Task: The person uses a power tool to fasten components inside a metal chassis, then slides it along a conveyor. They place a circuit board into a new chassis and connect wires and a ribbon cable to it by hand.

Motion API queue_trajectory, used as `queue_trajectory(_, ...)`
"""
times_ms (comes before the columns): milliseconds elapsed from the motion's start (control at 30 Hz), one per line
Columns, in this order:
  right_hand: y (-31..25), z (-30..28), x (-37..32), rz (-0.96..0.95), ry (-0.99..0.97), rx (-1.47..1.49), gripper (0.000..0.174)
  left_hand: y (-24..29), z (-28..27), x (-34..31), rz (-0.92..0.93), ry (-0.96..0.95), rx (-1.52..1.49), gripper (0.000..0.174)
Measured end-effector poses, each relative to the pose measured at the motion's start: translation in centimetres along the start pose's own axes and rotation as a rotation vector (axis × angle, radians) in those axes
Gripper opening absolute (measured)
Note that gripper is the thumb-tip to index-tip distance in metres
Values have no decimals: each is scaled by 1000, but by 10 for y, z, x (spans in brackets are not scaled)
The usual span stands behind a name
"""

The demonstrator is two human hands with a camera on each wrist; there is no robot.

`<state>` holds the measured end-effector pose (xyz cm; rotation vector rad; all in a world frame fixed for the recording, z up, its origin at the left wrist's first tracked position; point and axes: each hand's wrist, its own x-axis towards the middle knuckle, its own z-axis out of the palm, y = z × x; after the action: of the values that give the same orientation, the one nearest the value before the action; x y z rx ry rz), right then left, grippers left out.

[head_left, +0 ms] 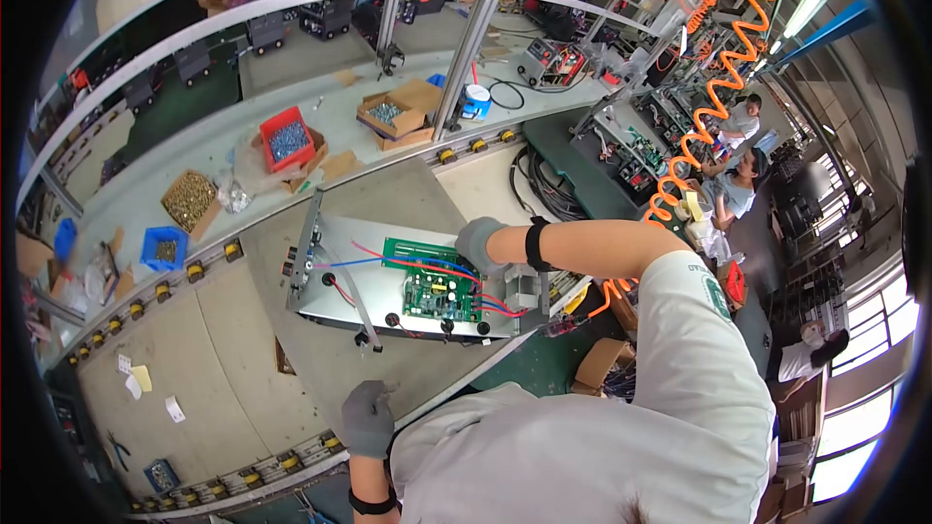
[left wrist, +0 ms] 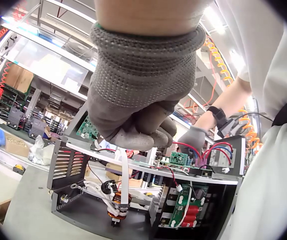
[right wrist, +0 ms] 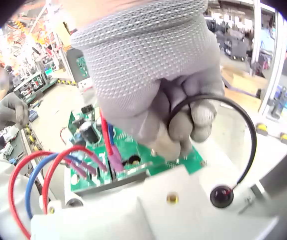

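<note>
My right hand (head_left: 481,245), in a grey knitted glove, reaches over the far edge of the green circuit board (head_left: 442,291) on an open metal chassis (head_left: 359,233). In the right wrist view its curled fingers pinch a thin black cable (right wrist: 251,130). That cable loops down to a round black grommet (right wrist: 222,196) in the casing. Red wires (right wrist: 53,167) and a blue wire (right wrist: 32,185) rise beside the board. My gloved left hand (head_left: 369,417) hangs with loosely curled fingers near the bench's front edge, apart from the chassis; nothing shows in it.
Along the back ledge stand a red bin (head_left: 288,139) of screws, a blue bin (head_left: 165,247) and cardboard boxes (head_left: 393,116) of fasteners. Rollers (head_left: 291,461) line the bench edges. Orange coiled hoses (head_left: 714,97) hang at the right, where other people work.
</note>
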<state>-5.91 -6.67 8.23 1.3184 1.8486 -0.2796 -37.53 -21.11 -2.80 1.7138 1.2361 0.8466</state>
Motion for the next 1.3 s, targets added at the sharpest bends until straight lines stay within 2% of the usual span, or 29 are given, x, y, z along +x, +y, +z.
queue_trajectory(67, 0, 2, 4, -79, -2, -31, 26, 4, -2, 4, 14, -4, -16, 22)
queue_trajectory(167, 0, 3, 11, -18, 6, 10, 26, 8, -5, 8, 13, -7, -47, 26)
queue_trajectory(367, 5, 2, 9, 16, -11, -13, 24, -17, -2, -2, 17, 28, 31, 21)
queue_trajectory(467, 11, 16, 16, 71, 114, 29, 21, -9, -8, -5, -2, 44, 79, 19)
queue_trajectory(733, 18, 12, 13, 49, 50, -6, 21, -9, -12, -7, -74, -19, -4, 23)
queue_trajectory(833, 22, 10, 13, 29, 16, 122, 21, -17, -8, -9, -55, 10, 18, 24)
queue_trajectory(967, 10, 11, 14, 94, -3, 40, 21, -13, -12, -5, -31, -10, 70, 24)
queue_trajectory(1067, 2, 7, 13, 176, 62, 13, 21, -9, -13, -4, -52, -14, 79, 23)
queue_trajectory(1133, -3, -7, 10, 251, -21, 124, 24, -8, -15, -4, -43, -10, 57, 22)
queue_trajectory(1300, -2, -2, 24, 217, -81, 37, 26, -5, -20, -4, -12, 7, 52, 23)
